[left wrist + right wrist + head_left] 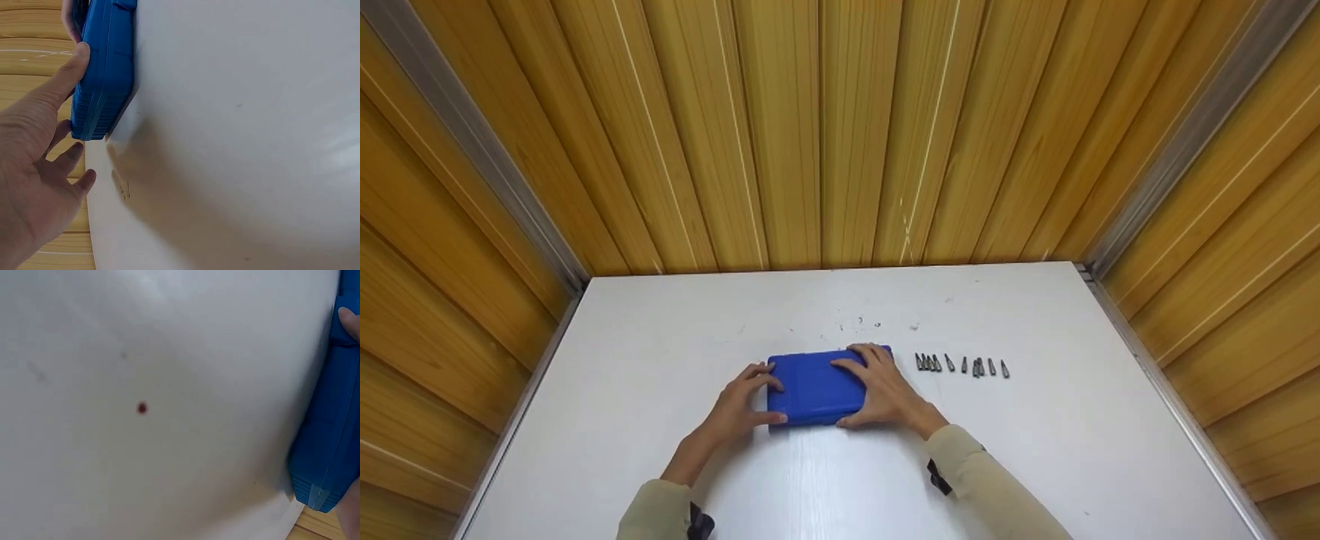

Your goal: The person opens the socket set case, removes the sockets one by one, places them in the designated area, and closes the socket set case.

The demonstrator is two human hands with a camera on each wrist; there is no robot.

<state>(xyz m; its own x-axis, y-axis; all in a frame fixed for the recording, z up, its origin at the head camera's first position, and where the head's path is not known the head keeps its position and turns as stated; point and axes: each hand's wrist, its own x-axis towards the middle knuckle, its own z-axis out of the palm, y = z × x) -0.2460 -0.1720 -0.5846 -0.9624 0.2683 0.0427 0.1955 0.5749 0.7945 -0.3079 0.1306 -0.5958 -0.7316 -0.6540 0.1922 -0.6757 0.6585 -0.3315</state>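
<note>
A closed blue plastic case (pixel 817 386) lies flat on the white table. My left hand (pixel 739 405) holds its left end, with the thumb at the front edge and fingers bent over the top; in the left wrist view the thumb (pixel 79 59) touches the case's edge and the other fingers spread near its ribbed end. My right hand (pixel 885 390) grips the right part of the case from front to back. In the right wrist view, the right thumb (pixel 350 322) rests on a latch (pixel 340 329) on the front side. The inside of the case is hidden.
Several small pointed metal bits (pixel 964 365) lie in a loose row right of the case. Dark specks (pixel 877 325) mark the table (pixel 660 337) behind it. Yellow wood-look panels (pixel 840 135) wall the back and both sides.
</note>
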